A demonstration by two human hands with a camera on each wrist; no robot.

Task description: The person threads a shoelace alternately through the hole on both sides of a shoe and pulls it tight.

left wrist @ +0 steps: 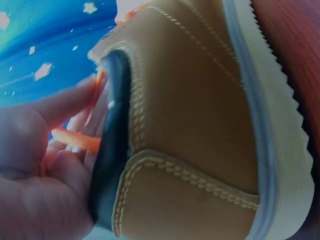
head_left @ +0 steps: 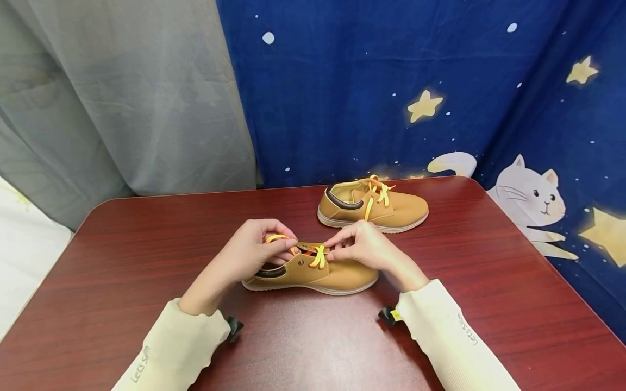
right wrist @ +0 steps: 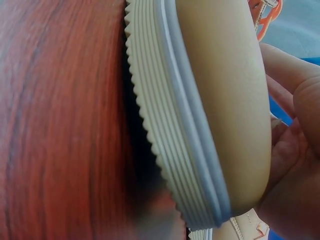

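A tan lace-up shoe (head_left: pixel 349 276) sits on the table, its toe to the right. At its opening my left hand (head_left: pixel 256 244) holds a yellow-orange shoelace (head_left: pixel 276 237) between thumb and fingers, and the lace loops over the hand. The left wrist view shows that orange lace (left wrist: pixel 75 139) behind the dark heel collar (left wrist: pixel 112 135). My right hand (head_left: pixel 364 244) pinches the shoe's far eyelet flap beside the crossed laces (head_left: pixel 319 257); its fingertips are partly hidden. The pale ridged sole (right wrist: pixel 165 110) fills the middle of the right wrist view.
A matching tan shoe (head_left: pixel 403 209) with tied yellow laces stands behind, near the far edge of the reddish-brown table (head_left: pixel 146 244). A grey curtain (head_left: pixel 161 98) and a blue starry curtain (head_left: pixel 332 98) hang behind the table.
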